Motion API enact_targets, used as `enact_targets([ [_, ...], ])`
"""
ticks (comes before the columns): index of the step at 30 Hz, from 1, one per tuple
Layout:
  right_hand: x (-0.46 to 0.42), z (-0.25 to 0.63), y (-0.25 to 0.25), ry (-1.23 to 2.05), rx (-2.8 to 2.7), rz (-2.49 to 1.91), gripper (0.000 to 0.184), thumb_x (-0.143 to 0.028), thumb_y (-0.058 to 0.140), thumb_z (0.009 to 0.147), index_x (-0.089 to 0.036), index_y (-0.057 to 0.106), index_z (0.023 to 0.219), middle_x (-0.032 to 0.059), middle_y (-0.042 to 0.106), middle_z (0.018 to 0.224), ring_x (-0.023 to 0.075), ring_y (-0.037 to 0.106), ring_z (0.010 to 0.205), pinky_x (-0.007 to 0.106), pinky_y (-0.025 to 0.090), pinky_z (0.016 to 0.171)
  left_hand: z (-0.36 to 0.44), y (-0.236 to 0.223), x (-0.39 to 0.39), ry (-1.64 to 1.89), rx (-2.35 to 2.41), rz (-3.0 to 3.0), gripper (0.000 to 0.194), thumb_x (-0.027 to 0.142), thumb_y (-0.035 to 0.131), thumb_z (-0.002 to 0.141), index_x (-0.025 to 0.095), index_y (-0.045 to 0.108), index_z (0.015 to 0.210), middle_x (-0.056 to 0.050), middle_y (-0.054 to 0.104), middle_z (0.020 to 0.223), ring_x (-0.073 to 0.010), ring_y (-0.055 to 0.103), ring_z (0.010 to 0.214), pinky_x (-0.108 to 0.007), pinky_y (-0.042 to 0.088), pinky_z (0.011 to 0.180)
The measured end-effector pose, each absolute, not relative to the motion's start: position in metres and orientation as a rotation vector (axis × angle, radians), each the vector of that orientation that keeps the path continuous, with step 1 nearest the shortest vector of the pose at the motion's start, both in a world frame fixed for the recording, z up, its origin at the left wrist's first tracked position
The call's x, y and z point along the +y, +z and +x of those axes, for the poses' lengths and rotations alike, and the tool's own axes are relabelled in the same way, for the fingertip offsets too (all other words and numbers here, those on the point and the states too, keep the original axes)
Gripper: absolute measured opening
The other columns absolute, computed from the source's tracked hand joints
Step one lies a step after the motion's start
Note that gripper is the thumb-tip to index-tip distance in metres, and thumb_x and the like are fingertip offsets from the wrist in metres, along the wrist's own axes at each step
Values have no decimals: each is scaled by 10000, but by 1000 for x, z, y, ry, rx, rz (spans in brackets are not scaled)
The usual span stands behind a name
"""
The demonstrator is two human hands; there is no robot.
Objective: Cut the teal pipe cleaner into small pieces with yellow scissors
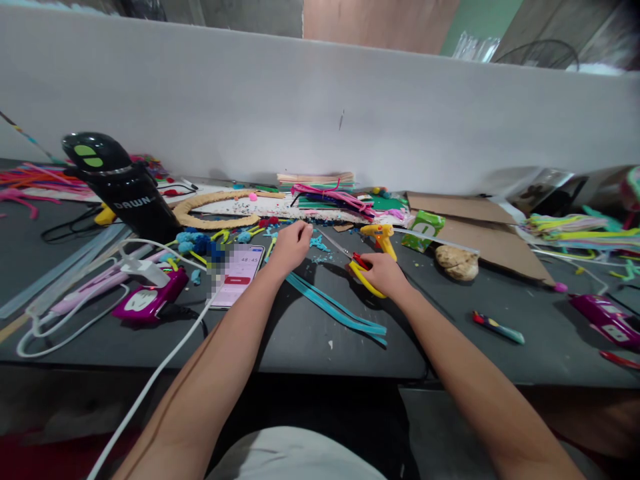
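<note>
From the head view, the right hand (383, 275) grips metal scissors with red-and-yellow handles (356, 261), their long axis slanting forward-left, tips near the closed left hand (293, 248) (what it pinches, I cannot tell). Long, thin turquoise strips (320, 301) lie between the forearms, far ends nearer the left.

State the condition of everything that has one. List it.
Scissors: gripped in the right hand; blade opening unclear.
Left hand: fingers curled; contents hidden.
Smartphone: screen lit, showing 48:45.
Yellow glue gun: small light apparently glowing.
Black bottle: lid on.
Purple power socket beside the phone: white adapter plugged in.
Turquoise pipe cleaners: lying loose.
</note>
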State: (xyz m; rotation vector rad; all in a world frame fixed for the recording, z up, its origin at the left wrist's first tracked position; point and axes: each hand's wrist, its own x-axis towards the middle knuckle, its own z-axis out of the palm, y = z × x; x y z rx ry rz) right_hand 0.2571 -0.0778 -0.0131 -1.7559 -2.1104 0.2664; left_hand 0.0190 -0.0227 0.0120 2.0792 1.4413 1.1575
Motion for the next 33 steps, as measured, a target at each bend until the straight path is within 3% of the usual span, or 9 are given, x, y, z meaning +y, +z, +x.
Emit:
enact_targets([
  [13,-80,260,-13,324,-2032,-1716,394,-556,602,749,-192,550,607,-4,542,583,125,445,568,249,280,521,19,12,-22,1155,1447,2048,321,379,393,929,175,547,734,-8,587,686,-136,477,649,-262,339,631],
  [33,-75,263,-18,288,-2097,-1709,426,-577,546,793,-197,560,600,3,517,560,131,426,554,262,268,529,19,11,-19,1163,1402,1980,327,390,407,916,177,512,690,6,533,637,-127,457,619,-261,341,615],
])
